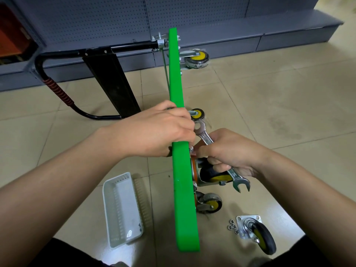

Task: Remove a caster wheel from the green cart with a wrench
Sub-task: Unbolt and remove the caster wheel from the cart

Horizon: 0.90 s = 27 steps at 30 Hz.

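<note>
Nearby, basket (pixel 123 207), nuts (pixel 232 226), loose caster (pixel 258 233) flank cart (pixel 183 170).

The tiled floor (pixel 269 97) carries a white basket (pixel 123 211), loose caster (pixel 258 232), nuts (pixel 233 226) — and the edge-standing green cart (pixel 183 170).

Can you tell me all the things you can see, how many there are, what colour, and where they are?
Cart: one, green, tipped on its edge, centre.
Cart handle: one, black with a red wrap, left on the floor.
Wheels on the cart: four, black and yellow, right side of the deck.
Loose wheel: one, black and yellow with a silver plate, floor, bottom right.
Nuts: about five, silver, beside the loose wheel.
Basket: one, white, floor left of the cart.
Wrench: one, silver, in the right hand.
Shelving: grey, at the back.
Left hand: on the cart edge.
Right hand: grip closed round the wrench.
</note>
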{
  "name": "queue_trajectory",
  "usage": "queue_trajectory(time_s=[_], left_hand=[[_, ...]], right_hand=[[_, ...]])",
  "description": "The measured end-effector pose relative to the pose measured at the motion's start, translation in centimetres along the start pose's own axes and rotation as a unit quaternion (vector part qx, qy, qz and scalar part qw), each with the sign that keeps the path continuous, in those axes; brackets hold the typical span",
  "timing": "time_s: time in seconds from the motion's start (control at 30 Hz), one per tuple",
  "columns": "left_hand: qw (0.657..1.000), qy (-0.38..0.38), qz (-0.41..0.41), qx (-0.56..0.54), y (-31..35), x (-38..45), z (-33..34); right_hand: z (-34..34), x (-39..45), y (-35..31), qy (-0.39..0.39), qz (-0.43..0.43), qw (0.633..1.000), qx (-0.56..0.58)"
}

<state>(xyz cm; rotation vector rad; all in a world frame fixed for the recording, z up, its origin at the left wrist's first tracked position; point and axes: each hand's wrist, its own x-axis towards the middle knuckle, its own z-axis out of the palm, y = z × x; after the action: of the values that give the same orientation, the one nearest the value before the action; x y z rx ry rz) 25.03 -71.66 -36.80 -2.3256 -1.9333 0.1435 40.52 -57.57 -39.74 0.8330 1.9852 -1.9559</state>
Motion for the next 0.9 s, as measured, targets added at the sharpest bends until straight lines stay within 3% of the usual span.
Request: queue_trajectory(time_s=[0.9], left_hand=[[1.000, 0.019, 0.004, -0.012, 0.1, -0.1, 0.1]], right_hand=[[0.3, -0.7, -0.4, -0.005, -0.042, 0.999, -0.008]])
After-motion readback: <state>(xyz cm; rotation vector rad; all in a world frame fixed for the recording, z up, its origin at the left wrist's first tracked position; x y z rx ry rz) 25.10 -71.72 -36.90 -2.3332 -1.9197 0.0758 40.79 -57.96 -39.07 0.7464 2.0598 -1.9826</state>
